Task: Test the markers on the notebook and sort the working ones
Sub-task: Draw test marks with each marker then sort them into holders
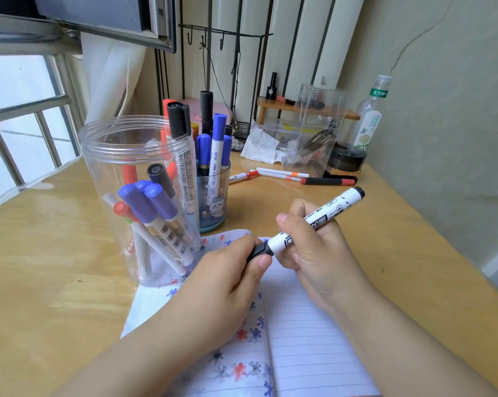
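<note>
Gripping a white-barrelled black marker [308,224] over the open notebook [299,325], slanted from lower left up to upper right. Right hand [316,253] wrapped round the middle of the barrel, thumb on top. Left hand [227,276] pinching the black cap [260,250] at the lower end between thumb and fingers. Cap seemingly seated or only just at the joint; cannot tell which way it is going.

Risks from here, as a judgement: pulling the cap with a jerk and smearing ink across the fingers or the lined page; letting the freed cap roll off the desk [55,253]; knocking the big clear jar [138,196] of markers standing just beside the left hand, its base on the notebook's upper corner, with an elbow swing; mixing tested and untested pens, given the blue cup [213,196] of markers behind the jar and the loose markers [285,174] lying further back near the clear organiser [313,133].

Pose: both forearms reaching in from the bottom edge, converging above the page. Left wrist turned palm-inward, thumbnail facing the camera. Right wrist cocked, knuckles outward, fingers curled under the barrel. Left page already dotted with red and blue test blots.
</note>
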A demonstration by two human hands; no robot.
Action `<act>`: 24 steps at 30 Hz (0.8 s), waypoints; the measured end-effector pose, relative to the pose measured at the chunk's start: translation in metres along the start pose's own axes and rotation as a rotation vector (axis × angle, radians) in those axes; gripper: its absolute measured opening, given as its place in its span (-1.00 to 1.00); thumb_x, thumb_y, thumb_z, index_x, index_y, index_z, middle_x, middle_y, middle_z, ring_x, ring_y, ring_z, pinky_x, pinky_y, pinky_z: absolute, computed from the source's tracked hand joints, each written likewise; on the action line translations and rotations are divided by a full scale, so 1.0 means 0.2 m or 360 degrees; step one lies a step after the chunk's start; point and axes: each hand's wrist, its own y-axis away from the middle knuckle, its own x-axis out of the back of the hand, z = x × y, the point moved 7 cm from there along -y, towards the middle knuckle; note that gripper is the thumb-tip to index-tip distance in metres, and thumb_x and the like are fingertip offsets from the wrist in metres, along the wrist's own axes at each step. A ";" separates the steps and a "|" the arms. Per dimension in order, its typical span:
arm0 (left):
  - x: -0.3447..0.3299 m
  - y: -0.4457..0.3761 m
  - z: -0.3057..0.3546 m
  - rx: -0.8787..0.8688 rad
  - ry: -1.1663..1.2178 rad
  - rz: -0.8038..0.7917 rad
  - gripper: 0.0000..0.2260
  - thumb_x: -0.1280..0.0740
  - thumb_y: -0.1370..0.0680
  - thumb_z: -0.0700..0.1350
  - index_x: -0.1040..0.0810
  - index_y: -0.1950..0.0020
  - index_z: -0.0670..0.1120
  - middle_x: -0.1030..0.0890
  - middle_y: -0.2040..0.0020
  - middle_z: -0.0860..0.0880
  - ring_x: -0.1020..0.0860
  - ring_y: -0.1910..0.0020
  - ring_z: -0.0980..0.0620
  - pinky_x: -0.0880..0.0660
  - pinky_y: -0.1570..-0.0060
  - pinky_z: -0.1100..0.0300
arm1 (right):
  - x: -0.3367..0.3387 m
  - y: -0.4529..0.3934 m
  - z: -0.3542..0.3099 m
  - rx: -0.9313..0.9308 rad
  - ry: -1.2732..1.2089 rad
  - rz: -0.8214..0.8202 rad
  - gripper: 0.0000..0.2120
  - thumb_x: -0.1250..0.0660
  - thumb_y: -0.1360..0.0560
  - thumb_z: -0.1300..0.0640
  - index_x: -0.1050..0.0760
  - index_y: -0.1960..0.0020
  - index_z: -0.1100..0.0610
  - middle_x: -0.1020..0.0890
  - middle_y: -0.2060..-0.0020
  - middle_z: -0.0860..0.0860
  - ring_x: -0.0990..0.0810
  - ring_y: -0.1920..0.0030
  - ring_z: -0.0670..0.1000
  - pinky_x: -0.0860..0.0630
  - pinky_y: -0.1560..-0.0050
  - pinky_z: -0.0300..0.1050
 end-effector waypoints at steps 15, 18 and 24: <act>0.12 -0.04 -0.02 0.0404 -0.0259 -0.0004 -0.85 -0.09 -0.61 0.02 -0.34 0.11 0.02 -0.42 0.34 0.07 -0.41 0.31 0.10 -0.28 0.28 0.19 | 0.12 0.00 -0.18 0.0014 0.1158 0.0174 -0.78 -0.37 -0.46 -0.04 -0.43 0.23 0.07 -0.49 0.52 -0.09 -0.32 0.54 -0.15 -0.27 0.45 -0.34; 0.11 -0.05 0.01 0.0399 -0.0416 -0.0089 -0.83 -0.09 -0.62 0.00 -0.30 0.15 0.01 -0.40 0.33 0.08 -0.38 0.31 0.07 -0.22 0.29 0.16 | 0.00 0.04 -0.29 0.0509 0.1821 -0.0117 -0.87 -0.38 -0.45 0.18 -0.52 0.08 -0.03 -0.43 0.38 -0.20 -0.40 0.34 -0.20 -0.31 0.31 -0.37; 0.22 0.01 0.10 0.0338 -0.0607 0.0003 -0.83 -0.11 -0.61 0.03 -0.35 -0.01 -0.06 -0.44 0.26 0.07 -0.42 0.22 0.01 -0.24 0.30 0.17 | -0.15 0.08 -0.30 0.0573 0.2451 -0.0439 -0.86 -0.27 -0.53 -0.02 -0.50 -0.08 -0.09 -0.34 0.26 -0.16 -0.35 0.14 -0.11 -0.37 0.13 -0.13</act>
